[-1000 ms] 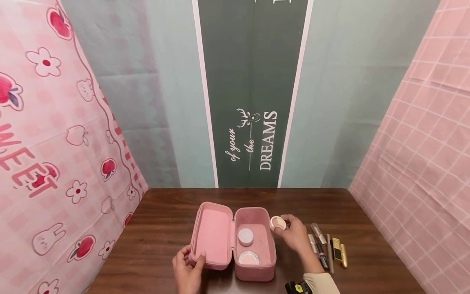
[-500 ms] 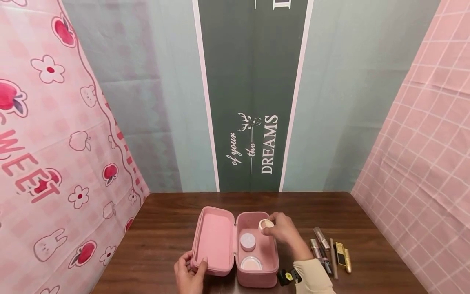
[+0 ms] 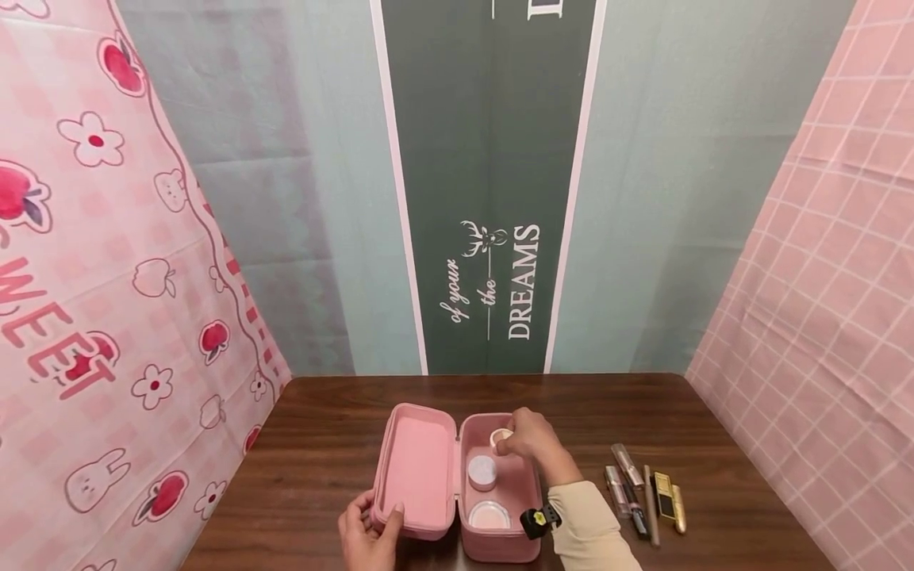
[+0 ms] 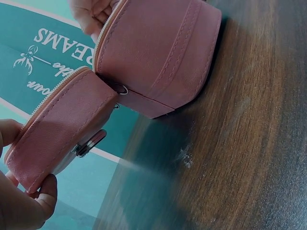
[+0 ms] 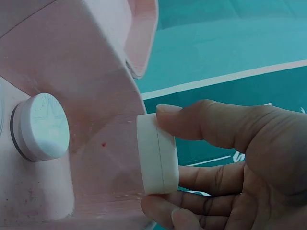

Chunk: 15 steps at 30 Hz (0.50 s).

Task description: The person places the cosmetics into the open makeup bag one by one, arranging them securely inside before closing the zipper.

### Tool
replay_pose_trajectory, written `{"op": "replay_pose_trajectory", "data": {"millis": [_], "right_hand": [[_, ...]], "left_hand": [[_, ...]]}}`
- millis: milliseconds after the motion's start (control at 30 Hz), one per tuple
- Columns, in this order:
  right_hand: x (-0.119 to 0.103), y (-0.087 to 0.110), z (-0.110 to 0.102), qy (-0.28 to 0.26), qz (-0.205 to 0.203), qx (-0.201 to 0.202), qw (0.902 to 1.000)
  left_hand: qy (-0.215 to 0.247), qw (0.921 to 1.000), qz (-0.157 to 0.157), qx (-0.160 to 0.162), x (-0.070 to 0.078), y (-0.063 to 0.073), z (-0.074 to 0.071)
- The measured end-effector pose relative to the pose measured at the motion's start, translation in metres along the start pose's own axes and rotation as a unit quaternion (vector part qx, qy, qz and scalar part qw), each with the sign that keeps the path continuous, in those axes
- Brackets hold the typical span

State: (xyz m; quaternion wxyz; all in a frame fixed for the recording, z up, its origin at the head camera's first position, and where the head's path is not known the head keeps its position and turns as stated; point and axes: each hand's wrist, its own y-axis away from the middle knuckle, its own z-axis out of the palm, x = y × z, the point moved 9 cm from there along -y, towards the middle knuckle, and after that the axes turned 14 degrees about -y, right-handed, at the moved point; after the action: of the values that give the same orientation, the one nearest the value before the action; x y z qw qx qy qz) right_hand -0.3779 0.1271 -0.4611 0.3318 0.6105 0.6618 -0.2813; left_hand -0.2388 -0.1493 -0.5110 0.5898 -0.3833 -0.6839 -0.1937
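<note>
Now the right hand (image 3: 531, 436) pinches a compact (image 5: 157, 155) over the case (image 3: 501, 547), the left hand (image 3: 367, 533) its lid (image 3: 418, 468) — a slip could jolt the jar (image 3: 482, 473).

A brown wood-grain table (image 3: 321, 436) carries an open pink case (image 3: 500, 547), its body standing under the grip of the right hand (image 3: 531, 436). Apart from that grip, on its right, lie two pinkish tubes (image 3: 627, 465), a dark tube (image 3: 638, 517), a slim brown stick (image 3: 651, 505), a gold-and-black compact (image 3: 663, 495) and a gold tube (image 3: 679, 509) (all bunched close together).
</note>
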Motion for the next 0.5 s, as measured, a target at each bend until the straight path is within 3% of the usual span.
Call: {"op": "replay_pose_trajectory", "data": {"millis": [500], "right_hand": [[0.009,-0.015,0.024,0.052,0.026,-0.008,0.9983]], "left_hand": [[-0.008,0.9999,-0.008,-0.011,0.0,-0.002,-0.001]]}}
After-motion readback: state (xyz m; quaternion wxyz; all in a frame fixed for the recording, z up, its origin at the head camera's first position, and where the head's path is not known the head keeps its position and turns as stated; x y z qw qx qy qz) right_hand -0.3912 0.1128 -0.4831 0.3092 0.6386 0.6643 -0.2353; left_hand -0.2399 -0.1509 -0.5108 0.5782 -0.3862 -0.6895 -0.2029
